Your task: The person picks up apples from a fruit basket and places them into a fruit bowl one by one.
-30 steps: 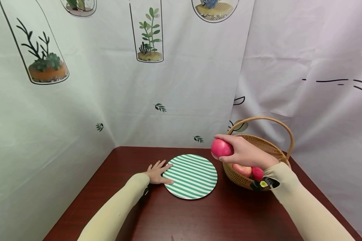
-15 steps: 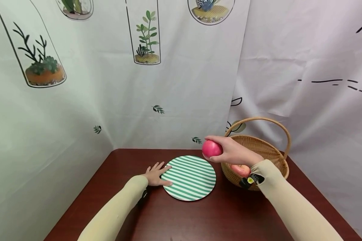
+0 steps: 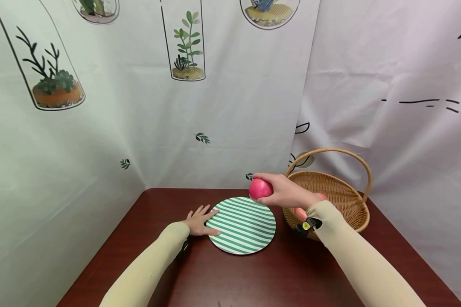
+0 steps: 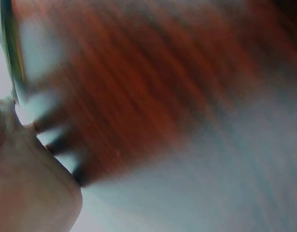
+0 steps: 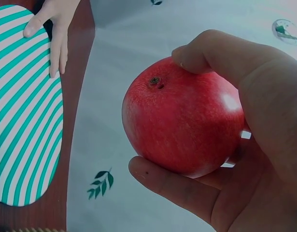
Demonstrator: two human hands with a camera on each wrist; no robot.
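Observation:
My right hand (image 3: pixel 286 192) grips a shiny red apple (image 5: pixel 182 121), thumb on one side and fingers curled round the other. In the head view it is up above the far edge of a round green-and-white striped placemat (image 3: pixel 242 230). My left hand (image 3: pixel 197 222) lies with fingers spread at the placemat's left edge, thumb and forefinger over the rim. Right of the placemat stands a wicker basket (image 3: pixel 351 209) with a tall handle. Inside it, red and pink fruit (image 3: pixel 300 214) shows partly behind my right forearm.
The dark red-brown table (image 3: pixel 230 281) ends at the back against a pale printed curtain (image 3: pixel 230 106). Another curtain side (image 3: pixel 418 170) runs along the right. The basket handle (image 3: pixel 330 150) arches up behind my right wrist.
My right hand has carried the apple leftward, away from the basket and over the placemat's far side. The left hand stays put on the placemat's edge.

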